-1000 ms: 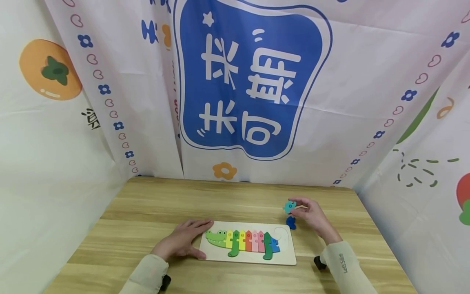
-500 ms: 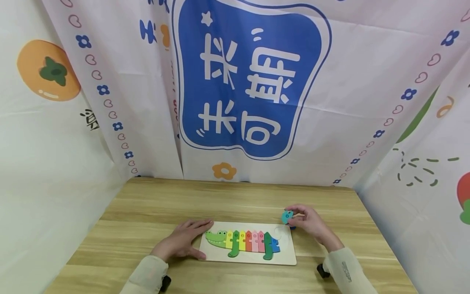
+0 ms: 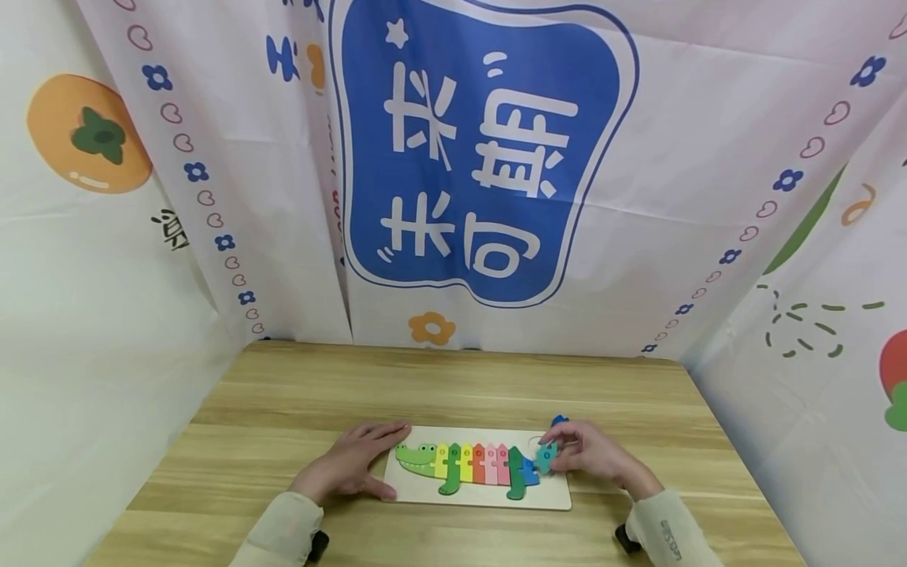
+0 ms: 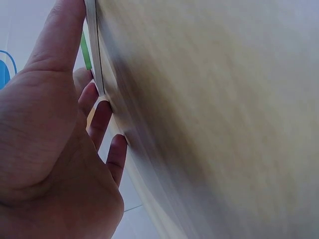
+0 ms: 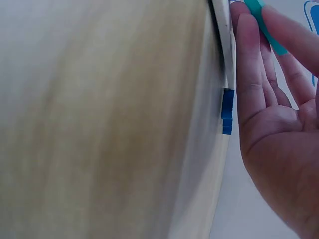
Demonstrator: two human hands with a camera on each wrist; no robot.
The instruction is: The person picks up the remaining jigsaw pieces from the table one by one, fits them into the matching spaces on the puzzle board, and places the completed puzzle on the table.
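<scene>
A pale wooden puzzle board [image 3: 482, 497] lies on the table, bearing a crocodile of colourful numbered pieces [image 3: 472, 465] with a green head at the left. My left hand [image 3: 352, 459] rests at the board's left end, fingers along the far corner and thumb at the near one. Between thumb and fingers my right hand [image 3: 591, 455] pinches a teal puzzle piece [image 3: 546, 457], tilted over the board's right end beside the blue piece [image 3: 530, 472]. In the right wrist view the teal piece [image 5: 272, 31] shows edge-on in the fingers.
A dark blue puzzle piece [image 3: 559, 420] lies on the table just past the board's far right corner, partly behind the right hand. The wooden table [image 3: 397, 378] ends at a printed cloth backdrop [image 3: 616, 315], with more cloth at both sides.
My right hand has brought the teal piece from beyond the board's far right corner, toward me and left, over the board's right end. My left hand has stayed in place.
</scene>
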